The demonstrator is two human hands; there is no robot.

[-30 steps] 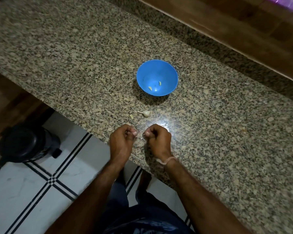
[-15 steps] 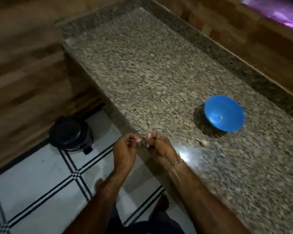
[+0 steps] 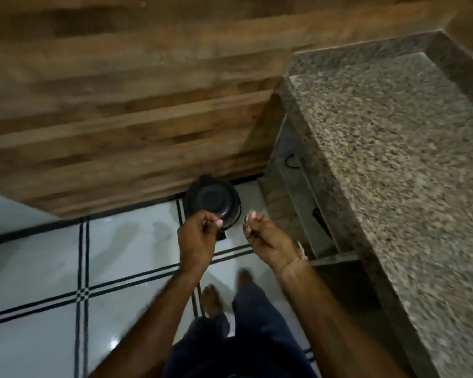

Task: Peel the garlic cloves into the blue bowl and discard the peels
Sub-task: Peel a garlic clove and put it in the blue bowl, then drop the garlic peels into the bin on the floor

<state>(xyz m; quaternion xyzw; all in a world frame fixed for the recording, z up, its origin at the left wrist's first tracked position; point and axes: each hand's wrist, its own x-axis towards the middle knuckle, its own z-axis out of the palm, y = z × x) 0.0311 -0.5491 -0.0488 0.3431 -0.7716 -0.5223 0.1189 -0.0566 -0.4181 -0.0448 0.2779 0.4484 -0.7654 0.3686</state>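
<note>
Now standing barefoot on the tiled floor (image 3: 38,268) beside the granite desk (image 3: 393,159). Holding both hands out low, in front of the black bin (image 3: 212,199) by the wooden wall (image 3: 120,105). Pinching a small pale garlic scrap (image 3: 248,214) between thumb and forefinger of the right hand (image 3: 265,238), just right of the bin's lid; cannot tell clove from peel. Curling the left hand (image 3: 198,238) tight, thumb against forefinger, over the bin's near edge; cannot tell if holding anything.
</note>
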